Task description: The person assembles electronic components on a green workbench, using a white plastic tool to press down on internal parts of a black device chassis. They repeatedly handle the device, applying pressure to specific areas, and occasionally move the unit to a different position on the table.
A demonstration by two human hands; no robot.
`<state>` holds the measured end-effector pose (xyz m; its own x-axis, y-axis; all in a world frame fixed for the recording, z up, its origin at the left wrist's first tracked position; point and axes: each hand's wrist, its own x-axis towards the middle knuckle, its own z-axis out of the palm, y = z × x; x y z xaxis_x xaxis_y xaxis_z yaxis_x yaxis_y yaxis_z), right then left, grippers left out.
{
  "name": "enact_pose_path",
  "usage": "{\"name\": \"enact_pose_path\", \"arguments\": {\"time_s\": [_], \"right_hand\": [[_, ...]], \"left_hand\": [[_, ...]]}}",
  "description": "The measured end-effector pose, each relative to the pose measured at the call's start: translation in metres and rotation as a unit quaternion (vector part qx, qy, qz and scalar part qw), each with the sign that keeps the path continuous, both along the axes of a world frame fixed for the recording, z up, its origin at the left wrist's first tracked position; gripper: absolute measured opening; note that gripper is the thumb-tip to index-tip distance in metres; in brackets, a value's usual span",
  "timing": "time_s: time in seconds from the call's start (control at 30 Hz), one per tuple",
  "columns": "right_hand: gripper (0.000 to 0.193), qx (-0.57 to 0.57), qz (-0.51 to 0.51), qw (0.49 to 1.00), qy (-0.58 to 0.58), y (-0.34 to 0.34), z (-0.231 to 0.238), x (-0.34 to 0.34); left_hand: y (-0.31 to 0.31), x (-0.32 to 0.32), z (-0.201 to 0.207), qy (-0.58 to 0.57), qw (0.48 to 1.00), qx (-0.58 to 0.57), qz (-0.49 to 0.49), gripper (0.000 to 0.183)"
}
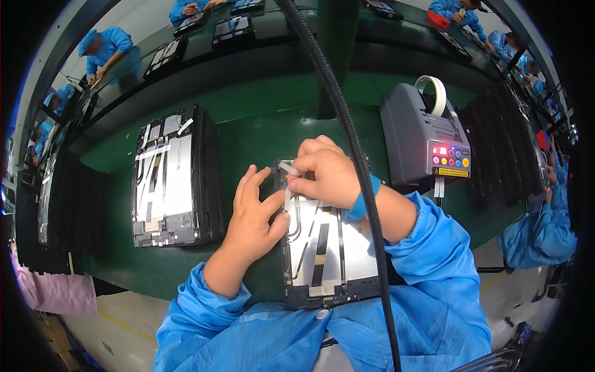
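Note:
In front of me an opened tablet (361, 248) lies on the green bench, its silver inner plate and black frame showing. My right hand (328, 173) is over its upper part, thumb and fingers pinching a short whitish tape strip (289, 168). A blue band (365, 201) circles that wrist. My left hand (251, 217) rests at the tablet's upper left edge, fingers apart, index fingertip by another pale strip (287, 197) on the device. Parts of the tablet's top are hidden under my right hand.
A grey tape dispenser (421, 139) with a white roll stands right. Left is a stack of opened tablets (176, 180); rows of black units (83, 208) stand at both sides. A black cable (344, 118) crosses the view. Co-workers in blue (108, 49) sit beyond.

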<state>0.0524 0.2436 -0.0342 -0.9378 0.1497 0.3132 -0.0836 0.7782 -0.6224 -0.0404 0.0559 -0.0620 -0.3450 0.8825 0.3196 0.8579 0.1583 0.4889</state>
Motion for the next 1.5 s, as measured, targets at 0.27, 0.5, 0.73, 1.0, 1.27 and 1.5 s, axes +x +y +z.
{"name": "enact_pose_path", "arguments": {"time_s": [0.27, 0.5, 0.73, 1.0, 1.27, 1.5], "right_hand": [[0.022, -0.025, -0.009, 0.995, -0.093, -0.003, 0.015, 0.000], [0.019, -0.081, 0.054, 0.986, -0.133, 0.011, 0.015, -0.005], [0.024, 0.097, 0.087, 0.967, -0.217, 0.018, 0.026, -0.025], [0.021, 0.143, 0.091, 0.952, -0.255, 0.013, 0.031, -0.035], [0.016, 0.121, 0.015, 0.942, -0.311, 0.006, 0.039, -0.035], [0.025, -0.015, -0.005, 1.000, 0.001, -0.004, 0.020, 0.007]], "left_hand": [[-0.001, -0.001, -0.001, -0.001, 1.000, -0.006, 0.000, 0.039], [-0.001, -0.002, -0.003, -0.001, 1.000, 0.002, -0.001, 0.039], [-0.001, 0.000, 0.001, 0.002, 1.000, -0.001, 0.009, 0.038], [-0.002, 0.002, 0.000, 0.010, 1.000, -0.007, 0.014, 0.039], [-0.002, 0.004, 0.002, 0.022, 0.999, -0.012, 0.024, 0.040], [-0.002, 0.012, 0.009, 0.146, 0.987, -0.027, 0.054, 0.039]]}}
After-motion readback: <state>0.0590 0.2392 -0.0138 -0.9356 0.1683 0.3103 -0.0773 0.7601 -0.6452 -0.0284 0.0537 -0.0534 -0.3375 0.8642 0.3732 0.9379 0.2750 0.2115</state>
